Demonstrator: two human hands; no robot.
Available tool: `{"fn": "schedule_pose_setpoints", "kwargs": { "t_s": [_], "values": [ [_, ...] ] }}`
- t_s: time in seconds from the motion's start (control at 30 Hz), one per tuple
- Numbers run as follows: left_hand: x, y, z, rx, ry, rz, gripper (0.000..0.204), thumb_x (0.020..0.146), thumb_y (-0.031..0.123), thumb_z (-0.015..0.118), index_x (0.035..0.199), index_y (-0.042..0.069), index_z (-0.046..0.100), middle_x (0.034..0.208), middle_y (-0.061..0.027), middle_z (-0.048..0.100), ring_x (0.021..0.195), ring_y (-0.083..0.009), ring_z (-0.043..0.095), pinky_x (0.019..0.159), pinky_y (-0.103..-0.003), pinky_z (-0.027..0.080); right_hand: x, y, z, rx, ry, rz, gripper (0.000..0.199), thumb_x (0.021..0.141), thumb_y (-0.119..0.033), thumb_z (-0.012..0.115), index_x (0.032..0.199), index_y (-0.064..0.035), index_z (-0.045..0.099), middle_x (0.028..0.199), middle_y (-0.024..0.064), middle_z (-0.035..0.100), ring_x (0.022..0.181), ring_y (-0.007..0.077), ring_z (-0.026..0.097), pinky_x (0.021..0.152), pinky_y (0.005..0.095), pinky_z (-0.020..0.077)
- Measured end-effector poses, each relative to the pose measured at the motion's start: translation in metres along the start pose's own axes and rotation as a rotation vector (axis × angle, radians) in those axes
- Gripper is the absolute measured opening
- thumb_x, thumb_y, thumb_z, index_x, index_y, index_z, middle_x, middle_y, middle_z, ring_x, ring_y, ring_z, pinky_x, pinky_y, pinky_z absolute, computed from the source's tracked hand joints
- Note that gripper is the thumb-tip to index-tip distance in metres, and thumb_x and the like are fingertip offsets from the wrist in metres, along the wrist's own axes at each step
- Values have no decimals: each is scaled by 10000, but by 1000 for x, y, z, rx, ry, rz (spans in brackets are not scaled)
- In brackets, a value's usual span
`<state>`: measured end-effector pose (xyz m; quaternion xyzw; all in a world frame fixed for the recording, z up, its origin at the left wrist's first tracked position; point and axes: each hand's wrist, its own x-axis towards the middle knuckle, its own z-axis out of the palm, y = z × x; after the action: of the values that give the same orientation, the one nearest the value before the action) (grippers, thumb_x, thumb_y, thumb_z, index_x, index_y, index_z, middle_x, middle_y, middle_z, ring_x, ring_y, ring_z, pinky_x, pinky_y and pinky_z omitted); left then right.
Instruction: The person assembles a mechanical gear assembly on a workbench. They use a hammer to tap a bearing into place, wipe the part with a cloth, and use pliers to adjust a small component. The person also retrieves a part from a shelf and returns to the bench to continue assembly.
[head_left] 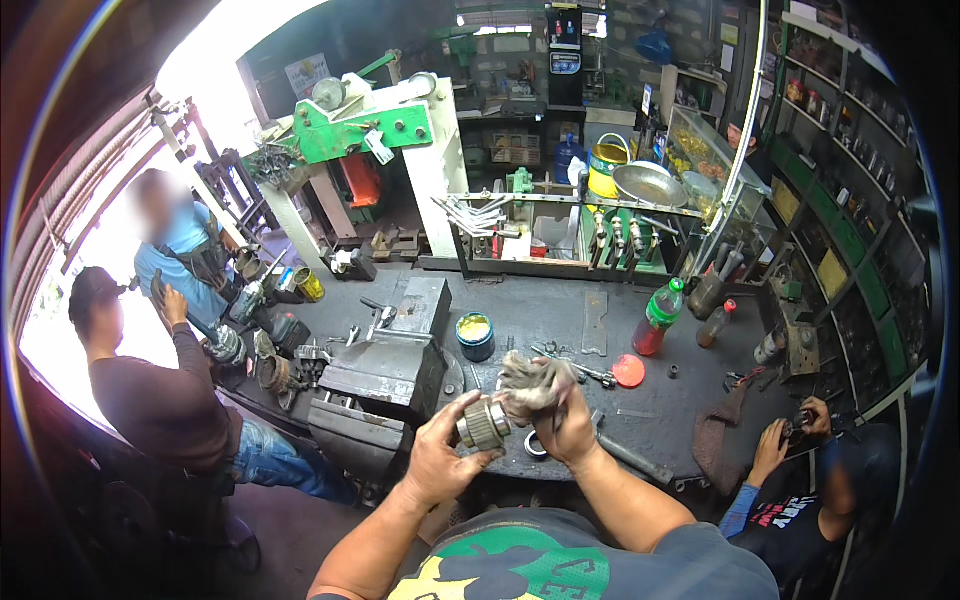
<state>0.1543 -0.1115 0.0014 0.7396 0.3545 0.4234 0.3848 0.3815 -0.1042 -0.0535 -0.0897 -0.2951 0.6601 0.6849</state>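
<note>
Steel-grey and toothed, a gear (480, 427) was clamped in the left hand (439, 458), right of the vise (385, 370); the right hand (570, 432) clutched a rag (535, 387) at its end. Beyond, I saw a tin (477, 349) beside the vise.

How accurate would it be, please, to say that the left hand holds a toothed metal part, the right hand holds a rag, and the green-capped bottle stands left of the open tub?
One detail is wrong: the head view shows the green-capped bottle standing right of the open tub. The left hand does hold a toothed metal part, and the right hand a rag.
</note>
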Motion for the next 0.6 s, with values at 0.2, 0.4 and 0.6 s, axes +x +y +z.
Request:
{"fn": "schedule_pose_setpoints", "kwargs": {
  "t_s": [0.2, 0.4, 0.6],
  "values": [
    [17, -5, 10, 262, -142, 259, 798, 782, 29, 966, 1505, -9, 630, 1442, -238, 718, 1338, -382, 727, 1142, -445, 591, -16, 21, -5, -959, 140, -26, 220, 1153, -155, 608, 1319, -12, 630, 1236, 132, 714, 1158, 245, 699, 1060, 392, 545],
    [5, -6, 16, 221, -201, 275, 933, 797, 12, 936, 1618, 2, 493, 1456, -245, 710, 1351, -426, 714, 1177, -460, 566, 3, -5, -11, -74, 328, 282, 408, 1203, -305, 514, 1451, 8, 598, 1348, 219, 753, 1260, 335, 739, 1130, 466, 585],
    [4, -23, 17, 360, -269, 258, 1229, 803, 38, 940, 1784, 43, 199, 1375, -260, 742, 1217, -452, 759, 1043, -493, 623, -36, 4, 10, -405, 89, 278, 513, 1035, 3, 727, 1525, -51, 584, 1383, 80, 706, 1252, 161, 681, 1112, 359, 569]
  ]
}}
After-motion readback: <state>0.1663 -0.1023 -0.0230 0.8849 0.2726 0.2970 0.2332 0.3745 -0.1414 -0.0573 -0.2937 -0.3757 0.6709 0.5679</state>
